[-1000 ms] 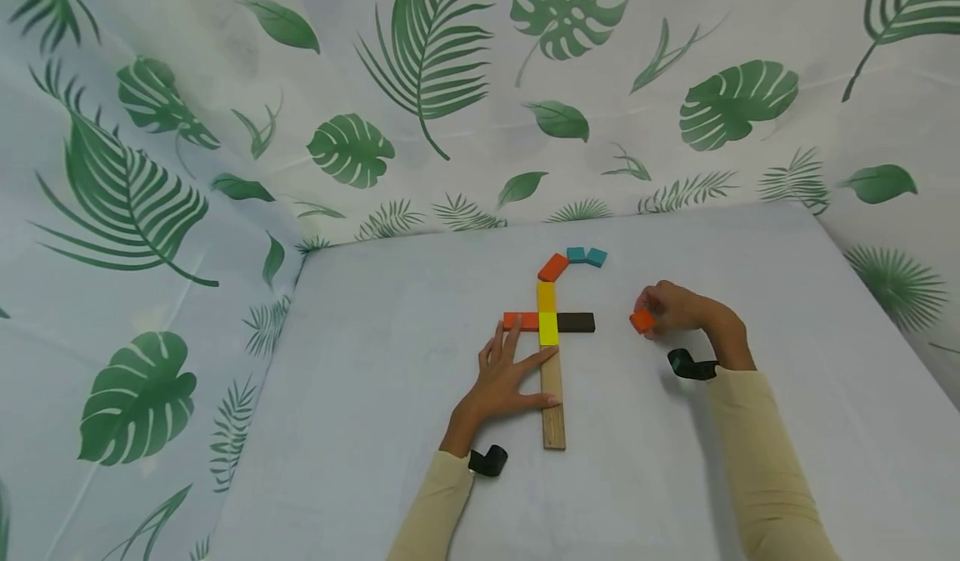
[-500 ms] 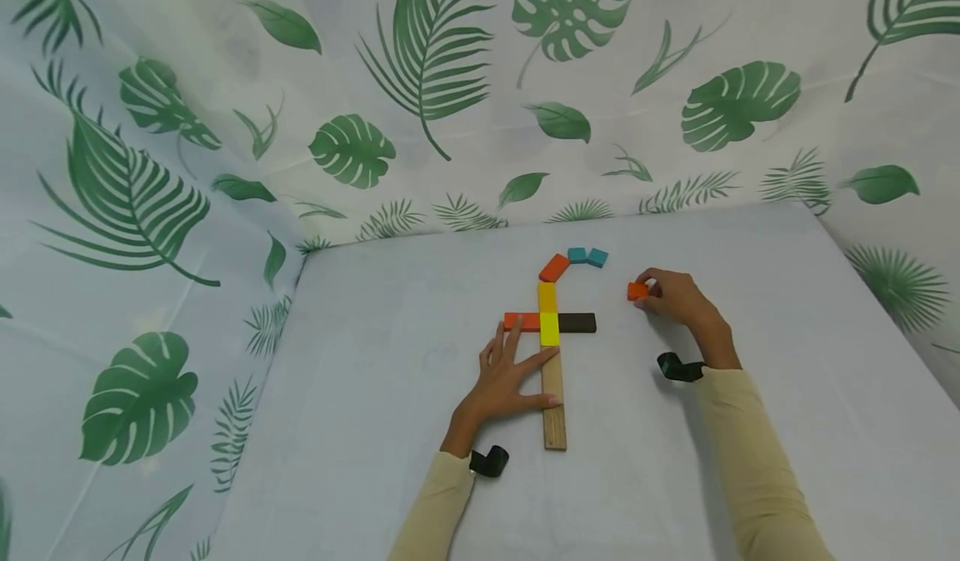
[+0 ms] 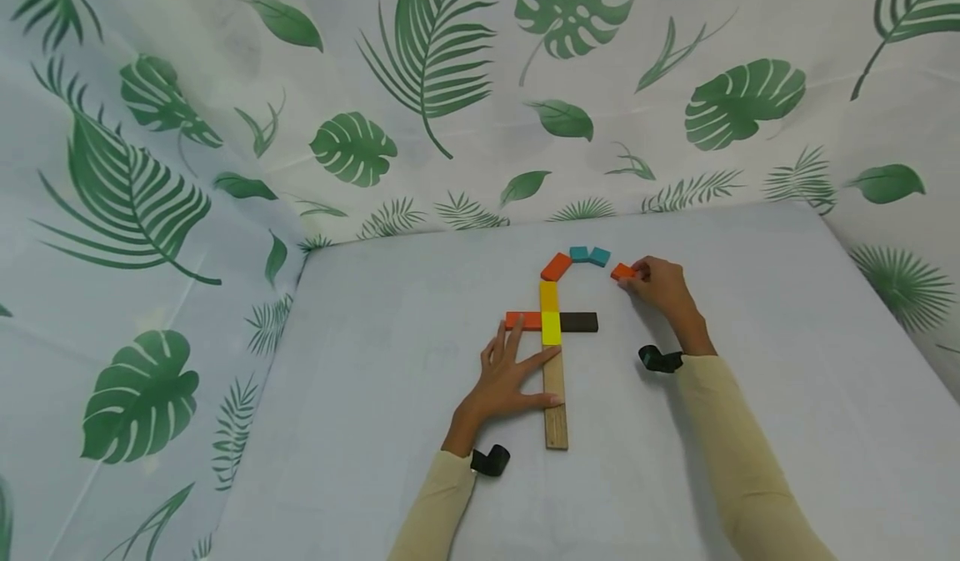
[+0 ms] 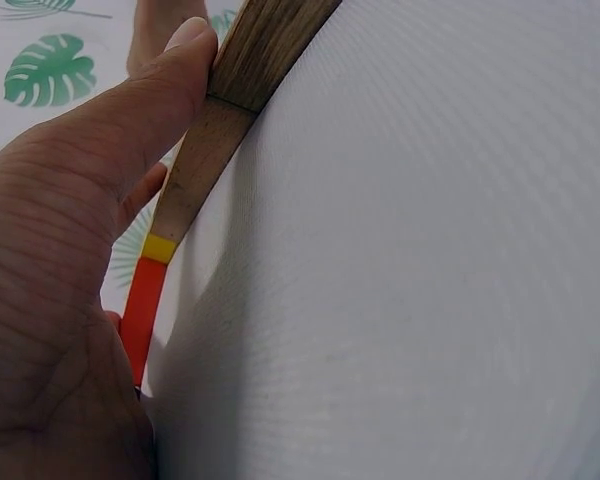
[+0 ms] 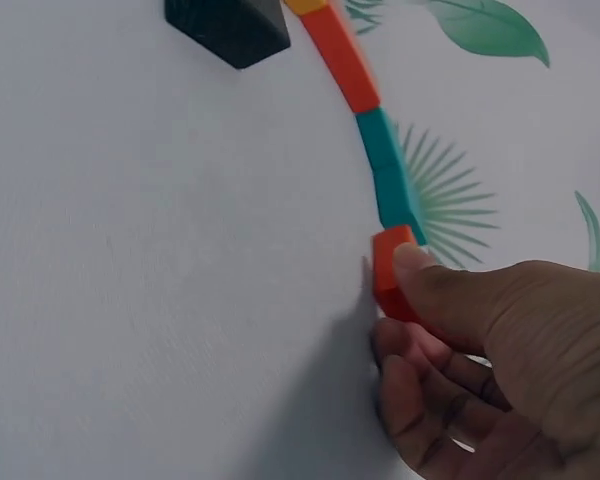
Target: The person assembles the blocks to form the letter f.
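Note:
My right hand [image 3: 662, 290] pinches a small orange block [image 3: 622, 272] between thumb and fingers, just right of two teal blocks [image 3: 598, 257]. Those teal blocks continue a curve from a longer orange block [image 3: 557, 267] and a stack-line of yellow blocks [image 3: 551, 328]. Across the yellow, a red block [image 3: 517, 321] lies on the left and a black block [image 3: 579, 323] on the right. Below runs a wooden strip [image 3: 556, 428] of pieces set end to end. My left hand [image 3: 510, 382] lies with spread fingers, touching the red block and the strip's edge.
A white cloth [image 3: 360, 394] covers the table. Leaf-printed fabric [image 3: 450, 86] rises behind it and along the left and right sides. Black wrist cameras sit on the left wrist [image 3: 491, 461] and the right wrist [image 3: 660, 359].
My right hand has carried the small orange block up and leftward, close to the end of the teal blocks. The left hand has stayed in place.

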The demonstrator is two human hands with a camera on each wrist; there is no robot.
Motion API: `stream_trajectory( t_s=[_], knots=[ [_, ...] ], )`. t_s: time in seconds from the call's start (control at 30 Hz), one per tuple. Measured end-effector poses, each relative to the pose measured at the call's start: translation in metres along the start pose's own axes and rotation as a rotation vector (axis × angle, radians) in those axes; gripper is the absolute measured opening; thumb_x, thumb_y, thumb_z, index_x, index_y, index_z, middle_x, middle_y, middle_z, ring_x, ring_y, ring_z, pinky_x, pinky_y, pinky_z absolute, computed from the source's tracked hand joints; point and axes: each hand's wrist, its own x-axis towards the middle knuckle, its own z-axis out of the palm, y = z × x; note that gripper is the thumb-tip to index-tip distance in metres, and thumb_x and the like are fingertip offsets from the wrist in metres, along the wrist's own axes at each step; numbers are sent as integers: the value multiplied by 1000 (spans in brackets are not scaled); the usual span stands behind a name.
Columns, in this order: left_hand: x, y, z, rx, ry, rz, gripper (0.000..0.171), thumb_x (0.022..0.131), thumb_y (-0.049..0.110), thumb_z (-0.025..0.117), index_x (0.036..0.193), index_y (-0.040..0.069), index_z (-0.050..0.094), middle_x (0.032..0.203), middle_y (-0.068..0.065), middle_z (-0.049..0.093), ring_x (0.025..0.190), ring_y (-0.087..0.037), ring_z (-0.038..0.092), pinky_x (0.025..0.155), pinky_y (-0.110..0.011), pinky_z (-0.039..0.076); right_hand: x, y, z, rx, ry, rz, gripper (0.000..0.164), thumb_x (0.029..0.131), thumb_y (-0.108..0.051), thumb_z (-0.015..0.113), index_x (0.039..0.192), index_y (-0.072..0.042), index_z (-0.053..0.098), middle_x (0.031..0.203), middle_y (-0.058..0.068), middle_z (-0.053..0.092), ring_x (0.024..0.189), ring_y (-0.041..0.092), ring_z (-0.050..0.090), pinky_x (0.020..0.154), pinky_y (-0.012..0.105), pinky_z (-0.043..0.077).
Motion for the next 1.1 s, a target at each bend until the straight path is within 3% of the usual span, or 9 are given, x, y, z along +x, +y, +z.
stream_trajectory(
  t_s=[0.27,0.63,1.1],
  knots=[
    [0,0,3,0,6,14,79,80,67,65,149,49,30,165,-4,-16,151,-33,-17,117,-59,7,2,-4,12,31,82,72,39,92,-23,68,112,10,58,91,22,60,81,30,52,72,37,44],
    [2,0,5,8,-3,5,79,80,68,64,149,50,28,165,-2,-18,151,-32,-18,117,-59,6,1,-6,12,17,82,81,41,92,-26,68,113,8,59,92,22,62,79,29,54,66,32,42],
    [1,-2,7,10,3,8,79,81,68,64,149,48,30,165,-3,-17,150,-35,-17,117,-60,7,2,-4,16,31,68,92,46,93,-29,67,119,8,56,94,22,61,82,29,53,70,37,44]
  ],
)
